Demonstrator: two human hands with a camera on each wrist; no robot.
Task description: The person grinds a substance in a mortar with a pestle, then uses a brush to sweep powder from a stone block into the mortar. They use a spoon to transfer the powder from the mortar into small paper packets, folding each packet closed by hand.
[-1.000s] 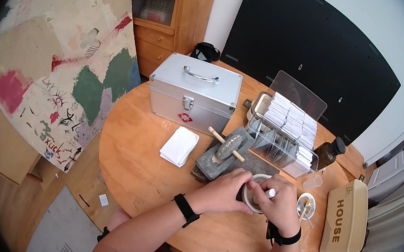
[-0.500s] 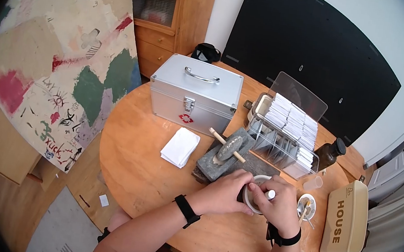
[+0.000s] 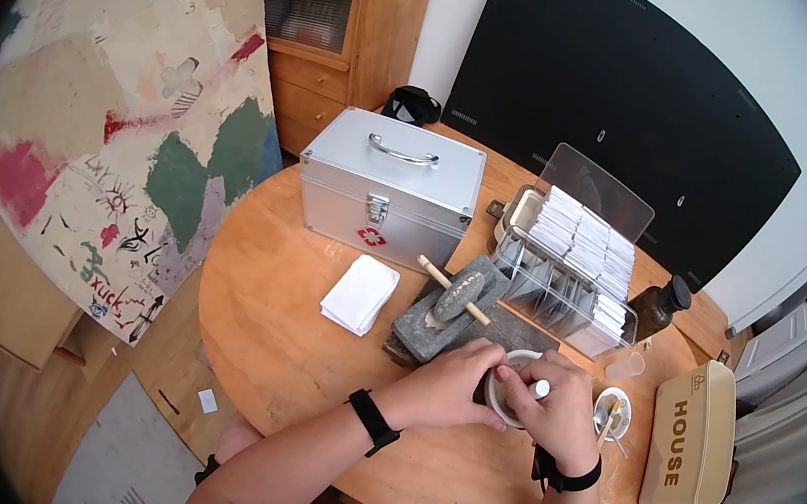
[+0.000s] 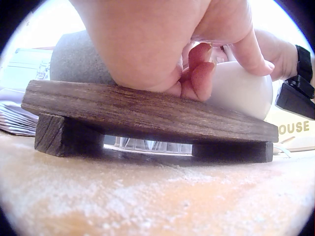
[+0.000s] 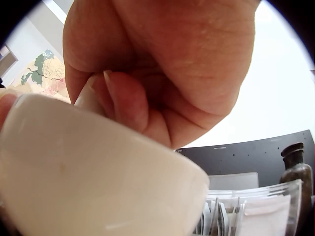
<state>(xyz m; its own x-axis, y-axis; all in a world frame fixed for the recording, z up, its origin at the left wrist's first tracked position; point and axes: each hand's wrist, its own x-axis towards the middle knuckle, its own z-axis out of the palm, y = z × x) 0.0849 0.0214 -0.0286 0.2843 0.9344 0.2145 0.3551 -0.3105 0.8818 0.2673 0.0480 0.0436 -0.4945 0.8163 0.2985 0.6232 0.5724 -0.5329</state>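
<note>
A white mortar (image 4: 246, 91) sits on a dark wooden stand (image 4: 147, 113), tilted in the left wrist view. My left hand (image 3: 453, 384) grips it from the left, fingers curled against its wall. My right hand (image 3: 561, 407) holds a white pestle (image 3: 542, 388), whose rounded end pokes out of the fist above the bowl. In the right wrist view those curled fingers (image 5: 130, 101) are close over the mortar's rim. The mortar's contents are mostly hidden by the hands. Beside the left hand rests a grey stone grinder (image 3: 458, 297) with a wooden rod through its wheel.
Left of the grinder lies a stack of white paper (image 3: 359, 293), with a silver first-aid case (image 3: 386, 189) behind. A clear box (image 3: 573, 263) of white packets and a dark bottle (image 3: 659, 306) stand at back. Right are a small bowl (image 3: 604, 396), a plastic cup (image 3: 625, 365) and a beige bin (image 3: 691, 438).
</note>
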